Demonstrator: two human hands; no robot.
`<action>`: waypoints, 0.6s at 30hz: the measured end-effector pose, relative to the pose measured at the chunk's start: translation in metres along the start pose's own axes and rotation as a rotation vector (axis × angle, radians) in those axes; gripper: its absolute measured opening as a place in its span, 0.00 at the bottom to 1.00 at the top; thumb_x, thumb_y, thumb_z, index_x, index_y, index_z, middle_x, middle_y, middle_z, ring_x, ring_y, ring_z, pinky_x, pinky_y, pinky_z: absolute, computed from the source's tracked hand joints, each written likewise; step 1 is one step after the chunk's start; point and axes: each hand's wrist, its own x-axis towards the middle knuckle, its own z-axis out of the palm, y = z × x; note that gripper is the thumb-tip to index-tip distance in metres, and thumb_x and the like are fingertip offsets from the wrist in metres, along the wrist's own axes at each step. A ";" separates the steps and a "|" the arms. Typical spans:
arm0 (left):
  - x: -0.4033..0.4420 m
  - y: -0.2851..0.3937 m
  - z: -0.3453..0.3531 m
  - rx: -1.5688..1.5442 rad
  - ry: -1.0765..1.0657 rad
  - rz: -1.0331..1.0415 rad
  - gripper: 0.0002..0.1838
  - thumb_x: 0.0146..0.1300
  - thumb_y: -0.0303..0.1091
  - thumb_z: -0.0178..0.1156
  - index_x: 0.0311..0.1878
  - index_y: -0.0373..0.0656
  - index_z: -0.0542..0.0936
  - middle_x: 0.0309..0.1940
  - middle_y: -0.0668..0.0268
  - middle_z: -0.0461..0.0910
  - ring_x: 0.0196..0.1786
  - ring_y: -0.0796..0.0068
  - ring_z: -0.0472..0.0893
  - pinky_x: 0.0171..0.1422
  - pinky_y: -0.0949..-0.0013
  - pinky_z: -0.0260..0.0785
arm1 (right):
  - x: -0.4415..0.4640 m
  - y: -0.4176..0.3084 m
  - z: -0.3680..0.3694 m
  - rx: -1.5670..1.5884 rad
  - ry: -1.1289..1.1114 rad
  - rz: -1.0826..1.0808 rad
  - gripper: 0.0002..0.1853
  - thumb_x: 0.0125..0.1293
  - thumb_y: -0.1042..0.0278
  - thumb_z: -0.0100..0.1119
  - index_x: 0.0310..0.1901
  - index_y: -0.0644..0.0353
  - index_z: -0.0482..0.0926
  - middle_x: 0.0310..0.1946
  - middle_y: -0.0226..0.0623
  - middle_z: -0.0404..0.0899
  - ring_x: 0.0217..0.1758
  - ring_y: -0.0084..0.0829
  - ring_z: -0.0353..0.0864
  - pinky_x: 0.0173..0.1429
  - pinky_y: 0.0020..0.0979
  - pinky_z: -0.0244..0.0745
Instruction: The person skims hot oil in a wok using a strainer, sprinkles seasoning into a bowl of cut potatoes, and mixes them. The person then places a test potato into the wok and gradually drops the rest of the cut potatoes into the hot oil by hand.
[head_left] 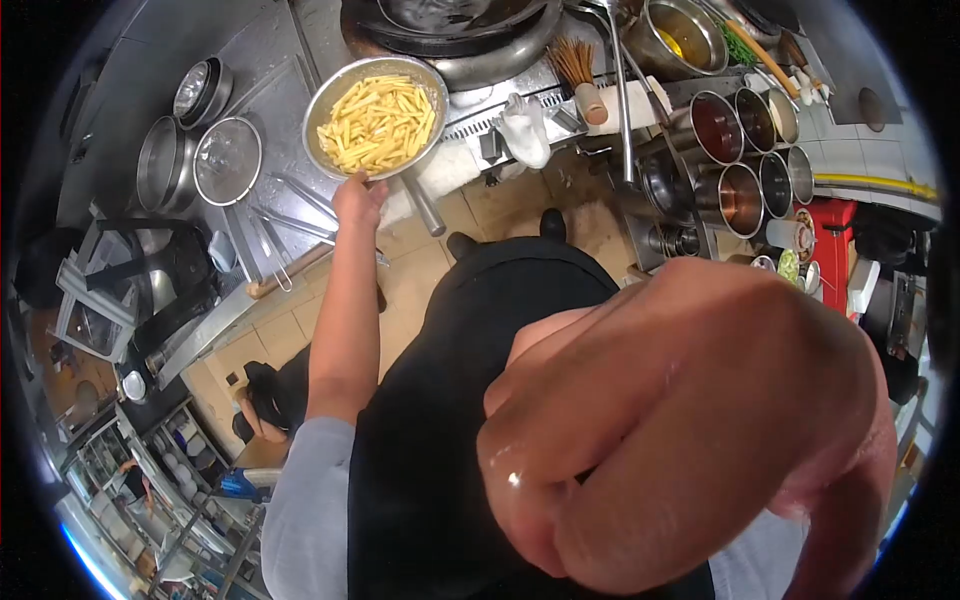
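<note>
At the stretched-out end of my left arm, my left hand (360, 200) is closed on the near rim of a round metal bowl (312, 148). Pale yellow cut fries (378, 125) fill the bowl. A metal handle (424, 207) sticks out toward me just right of that hand. Very close to the camera, my right hand (660, 430) covers much of the lower right. Its fingers are curled in, and whatever they hold, if anything, is hidden. A black apron (430, 400) lies between my arms.
A dark wok (450, 45) sits on the range behind the bowl. Left on the steel counter are a round strainer (228, 160) and stacked bowls (160, 165). A bamboo brush (572, 62), a metal pot (685, 35) and several seasoning containers (740, 200) stand right. Another person (270, 400) is lower left.
</note>
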 end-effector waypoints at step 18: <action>-0.126 -0.067 -0.001 -0.029 0.259 0.098 0.15 0.67 0.37 0.60 0.49 0.39 0.70 0.44 0.60 0.75 0.38 0.63 0.82 0.34 0.71 0.70 | -0.043 -0.032 -0.084 -0.351 -0.295 0.031 0.19 0.65 0.52 0.63 0.29 0.62 0.76 0.29 0.41 0.81 0.30 0.34 0.81 0.34 0.30 0.76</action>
